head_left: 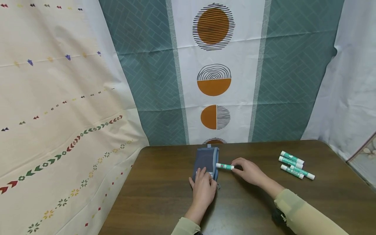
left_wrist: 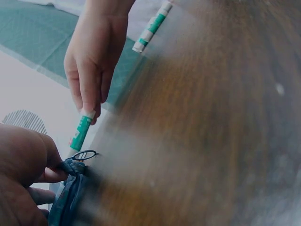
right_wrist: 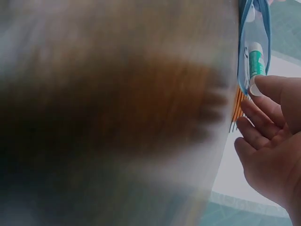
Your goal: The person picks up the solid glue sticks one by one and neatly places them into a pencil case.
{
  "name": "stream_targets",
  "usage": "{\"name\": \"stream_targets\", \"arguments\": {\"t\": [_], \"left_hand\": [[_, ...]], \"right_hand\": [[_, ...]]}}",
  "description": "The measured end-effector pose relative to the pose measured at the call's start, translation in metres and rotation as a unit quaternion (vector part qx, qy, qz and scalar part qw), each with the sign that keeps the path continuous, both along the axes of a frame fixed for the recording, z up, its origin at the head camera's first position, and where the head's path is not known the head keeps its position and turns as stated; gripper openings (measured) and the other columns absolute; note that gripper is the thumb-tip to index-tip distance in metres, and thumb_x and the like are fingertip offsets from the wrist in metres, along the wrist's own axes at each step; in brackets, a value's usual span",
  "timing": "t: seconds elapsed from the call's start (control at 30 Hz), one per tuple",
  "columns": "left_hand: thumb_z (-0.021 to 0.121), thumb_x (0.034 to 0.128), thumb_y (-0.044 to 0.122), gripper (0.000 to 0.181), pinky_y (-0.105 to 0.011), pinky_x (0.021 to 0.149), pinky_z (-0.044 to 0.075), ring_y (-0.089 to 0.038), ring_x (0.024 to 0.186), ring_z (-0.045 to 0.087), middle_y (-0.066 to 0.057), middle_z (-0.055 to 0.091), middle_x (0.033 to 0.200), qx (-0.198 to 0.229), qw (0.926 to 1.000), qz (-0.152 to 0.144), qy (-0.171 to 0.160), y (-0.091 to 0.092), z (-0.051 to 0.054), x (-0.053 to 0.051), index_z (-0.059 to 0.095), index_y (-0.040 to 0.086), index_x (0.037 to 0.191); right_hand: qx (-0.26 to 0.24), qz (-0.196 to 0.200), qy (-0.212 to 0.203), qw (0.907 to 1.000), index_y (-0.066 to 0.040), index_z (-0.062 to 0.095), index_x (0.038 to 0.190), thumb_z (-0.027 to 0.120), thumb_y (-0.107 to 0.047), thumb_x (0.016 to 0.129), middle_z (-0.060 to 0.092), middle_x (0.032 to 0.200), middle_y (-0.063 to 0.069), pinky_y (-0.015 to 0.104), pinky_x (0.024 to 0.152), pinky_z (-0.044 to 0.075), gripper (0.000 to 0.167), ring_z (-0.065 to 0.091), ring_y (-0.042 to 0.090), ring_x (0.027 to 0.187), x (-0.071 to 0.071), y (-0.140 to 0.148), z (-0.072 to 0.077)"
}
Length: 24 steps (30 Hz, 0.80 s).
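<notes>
A blue zippered pouch (head_left: 202, 156) lies on the table, its mouth gaping toward the right. My left hand (head_left: 203, 188) holds the near part of the pouch, fingers spread over the top and thumb by the open edge. Between thumb and fingertips, my right hand (head_left: 249, 171) pinches the end of a green-and-white glue stick (head_left: 225, 166). The far end of this glue stick (right_wrist: 256, 61) is within the pouch's mouth in the right wrist view. A pale end of something else shows deeper in the pouch; its kind is unclear.
Several more glue sticks (head_left: 293, 164) lie in a loose group at the right of the brown wooden table (head_left: 158, 195). Patterned cloths (head_left: 155, 81) hang behind and beside it. A ring-shaped zipper pull (left_wrist: 86, 155) sticks out from the pouch's near corner.
</notes>
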<state>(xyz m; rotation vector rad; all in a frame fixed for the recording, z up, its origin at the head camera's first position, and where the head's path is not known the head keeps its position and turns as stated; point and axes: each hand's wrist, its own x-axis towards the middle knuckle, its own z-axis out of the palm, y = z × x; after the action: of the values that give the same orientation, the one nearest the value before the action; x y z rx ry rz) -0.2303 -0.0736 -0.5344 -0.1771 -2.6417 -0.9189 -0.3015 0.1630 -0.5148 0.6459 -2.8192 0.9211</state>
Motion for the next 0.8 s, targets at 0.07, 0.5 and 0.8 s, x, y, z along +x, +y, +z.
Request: {"name": "stream_targets", "arguments": {"t": [0.07, 0.5, 0.8], "left_hand": [[0.068, 0.0946, 0.006, 0.031, -0.092, 0.113, 0.02, -0.048, 0.154, 0.046, -0.023, 0.063, 0.153, -0.002, 1.0, 0.001, -0.002, 0.0, 0.0, 0.0, 0.052, 0.018, 0.071], [0.069, 0.0964, 0.007, 0.029, -0.092, 0.114, 0.018, -0.048, 0.155, 0.044, -0.022, 0.062, 0.155, -0.001, 0.9999, -0.005, -0.016, -0.001, 0.001, -0.001, 0.055, 0.018, 0.073], [0.068, 0.0963, 0.008, 0.029, -0.092, 0.113, 0.018, -0.049, 0.155, 0.043, -0.022, 0.061, 0.155, -0.001, 0.9999, -0.007, -0.014, -0.001, -0.001, -0.001, 0.055, 0.018, 0.073]], "right_hand": [[0.003, 0.002, -0.003, 1.0, -0.005, 0.08, 0.121, 0.079, -0.017, 0.103, 0.074, 0.129, 0.013, 0.06, 0.101, 0.057, 0.022, 0.071, 0.036, 0.121, 0.0, -0.002, -0.001], [-0.011, 0.013, -0.016, 0.9997, -0.01, 0.08, 0.12, 0.076, -0.031, 0.106, 0.075, 0.126, 0.008, 0.057, 0.103, 0.057, 0.026, 0.071, 0.032, 0.12, -0.01, -0.021, -0.014], [-0.015, 0.016, -0.035, 0.9991, -0.01, 0.079, 0.116, 0.077, -0.016, 0.104, 0.074, 0.128, 0.01, 0.058, 0.105, 0.056, 0.013, 0.07, 0.034, 0.122, -0.004, -0.037, -0.005]]}}
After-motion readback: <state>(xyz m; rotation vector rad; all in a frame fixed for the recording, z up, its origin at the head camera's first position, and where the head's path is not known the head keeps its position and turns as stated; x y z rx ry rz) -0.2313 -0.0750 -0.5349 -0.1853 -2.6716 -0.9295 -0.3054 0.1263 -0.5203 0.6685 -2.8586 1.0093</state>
